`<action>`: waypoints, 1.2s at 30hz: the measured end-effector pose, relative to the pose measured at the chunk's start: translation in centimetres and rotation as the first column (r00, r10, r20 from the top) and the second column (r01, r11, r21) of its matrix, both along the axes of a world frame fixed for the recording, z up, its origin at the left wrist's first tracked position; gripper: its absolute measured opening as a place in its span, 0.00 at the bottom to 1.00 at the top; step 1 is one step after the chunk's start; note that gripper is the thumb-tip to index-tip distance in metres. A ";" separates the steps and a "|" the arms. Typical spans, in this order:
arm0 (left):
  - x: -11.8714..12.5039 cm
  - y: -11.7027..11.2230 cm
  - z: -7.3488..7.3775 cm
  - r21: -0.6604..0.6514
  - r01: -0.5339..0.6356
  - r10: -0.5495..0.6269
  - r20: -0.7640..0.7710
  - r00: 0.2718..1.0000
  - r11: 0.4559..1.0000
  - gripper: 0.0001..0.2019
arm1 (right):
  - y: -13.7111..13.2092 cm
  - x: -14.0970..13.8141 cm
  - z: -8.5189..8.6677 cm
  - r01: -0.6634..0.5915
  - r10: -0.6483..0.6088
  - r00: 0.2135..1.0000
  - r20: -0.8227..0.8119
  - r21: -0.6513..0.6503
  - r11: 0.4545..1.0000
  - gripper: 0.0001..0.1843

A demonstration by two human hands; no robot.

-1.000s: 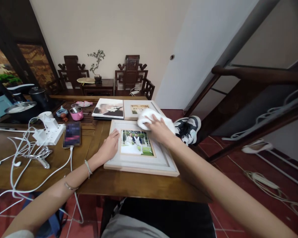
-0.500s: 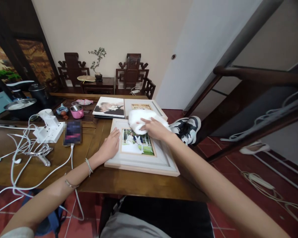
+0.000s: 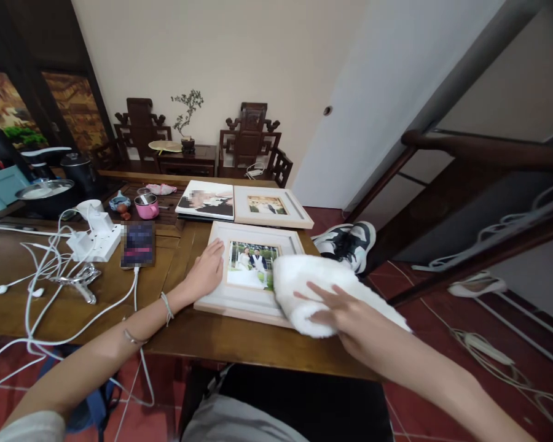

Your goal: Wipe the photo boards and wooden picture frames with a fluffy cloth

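Observation:
A pale wooden picture frame (image 3: 244, 302) with a wedding photo lies flat near the table's front edge. My left hand (image 3: 206, 268) rests on its left side, fingers stretched out along the rim. My right hand (image 3: 334, 307) holds a fluffy white cloth (image 3: 316, 276) over the frame's right side, fingers spread across the top and the thumb tucked into a fold. The cloth covers the frame's lower right corner, and part of it hangs beyond the table's right edge.
Behind lie a second framed photo (image 3: 299, 212) and a white-covered album (image 3: 207, 191). To the left are a phone (image 3: 138, 244), a power strip (image 3: 102, 240) with tangled white cables, a pink cup (image 3: 147, 207) and a dark pot (image 3: 46, 199). Sneakers (image 3: 350, 242) sit beyond the right edge.
My right hand has moved the white cloth from the frame's upper part toward me and right, uncovering the photo and the second frame behind. My left hand has stayed on the left rim.

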State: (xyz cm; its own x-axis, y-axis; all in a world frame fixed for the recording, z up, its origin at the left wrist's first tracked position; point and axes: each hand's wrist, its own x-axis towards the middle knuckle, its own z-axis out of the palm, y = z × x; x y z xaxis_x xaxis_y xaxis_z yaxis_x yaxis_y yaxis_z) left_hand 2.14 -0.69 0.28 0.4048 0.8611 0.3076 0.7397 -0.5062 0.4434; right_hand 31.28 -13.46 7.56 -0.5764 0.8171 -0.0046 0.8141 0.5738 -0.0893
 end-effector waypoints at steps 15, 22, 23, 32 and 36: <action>-0.2 0.4 -0.1 0.051 0.000 -0.002 0.025 1.000 0.999 0.20 | 13.2 -3.4 -1.0 0.117 -0.175 0.969 0.173 0.299 0.947 0.32; 0.2 -0.1 0.6 0.003 -0.002 0.002 -0.019 1.000 1.000 0.21 | 4.8 -5.8 -0.4 -0.002 -0.012 0.982 0.187 0.077 0.997 0.33; 0.2 -0.2 0.7 -0.003 0.003 -0.004 -0.031 1.000 1.000 0.21 | 3.1 -5.7 0.3 -0.022 0.018 0.987 0.157 0.024 0.999 0.34; 0.1 -0.1 0.7 0.015 0.042 -0.040 -0.101 0.994 0.999 0.22 | 2.1 -6.2 -0.8 0.038 -0.040 0.996 0.078 0.028 0.999 0.40; 0.0 0.0 0.5 0.016 0.059 -0.057 -0.095 0.994 0.998 0.22 | 9.3 -5.8 -2.6 0.199 -0.226 0.969 0.102 0.224 0.954 0.37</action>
